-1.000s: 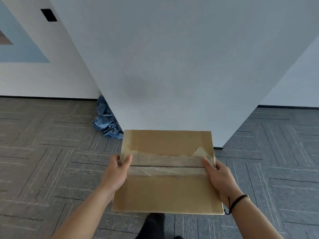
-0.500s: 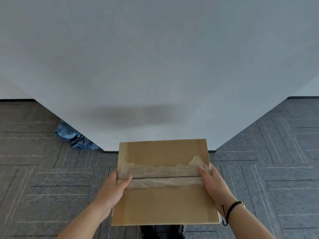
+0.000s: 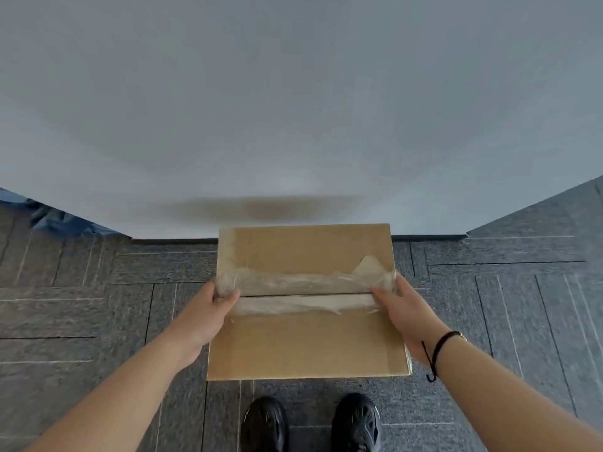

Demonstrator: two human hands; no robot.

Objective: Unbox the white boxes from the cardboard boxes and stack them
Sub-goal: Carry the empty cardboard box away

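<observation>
So the big white table point(image 3: 293, 109) filled everything from 10 to 2 o'clock, its near edge right at the box's far end. The box point(image 3: 305, 340) was held level above the floor point(image 3: 98, 314), dead centre, with its taped seam point(image 3: 303, 293) running 9 to 3. Left hand point(image 3: 199, 321) gripped the 9 o'clock end, right hand point(image 3: 411, 318) the 3 o'clock end, both equally near, thumbs pressed on the tape. Still sealed, I'd say.

light: soft, even, daylight-cool, no glare
shadow: dark smear on wall point(image 3: 293, 109) at 12 o'clock of box point(image 3: 306, 340)
blur: floor point(image 3: 98, 305) streaked at 9 and 3 o'clock, cloth point(image 3: 62, 220) smeared
distortion: wide-angle, wall base bends up at both edges
focus: box and hands sharpest
</observation>
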